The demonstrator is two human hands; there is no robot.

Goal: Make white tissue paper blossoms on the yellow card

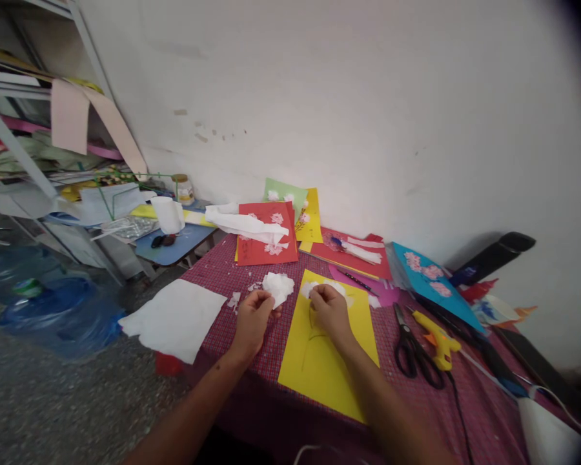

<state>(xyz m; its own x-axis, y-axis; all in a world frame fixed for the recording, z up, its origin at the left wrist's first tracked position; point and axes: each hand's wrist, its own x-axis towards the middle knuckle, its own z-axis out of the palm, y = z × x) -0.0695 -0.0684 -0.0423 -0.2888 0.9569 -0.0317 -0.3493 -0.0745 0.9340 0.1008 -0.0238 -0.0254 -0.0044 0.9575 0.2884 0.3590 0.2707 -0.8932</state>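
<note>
Flimsy white paper (pixel 279 289), left hand (pixel 252 323)
Pinched its edge, seemed safest, looked tearable; couldn't tell remotely if my right hand (pixel 332 311) gripped anything

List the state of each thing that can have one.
Left hand, pinching white tissue
Right hand, fingers bent over yellow paper
Yellow paper, lying flat
White sheet, spread out, overhanging the table edge
Scissors, lying down, unheld
Glue gun, lying down, unheld
Pen, lying down
Paper roll, standing upright
Jar, lid on
</note>
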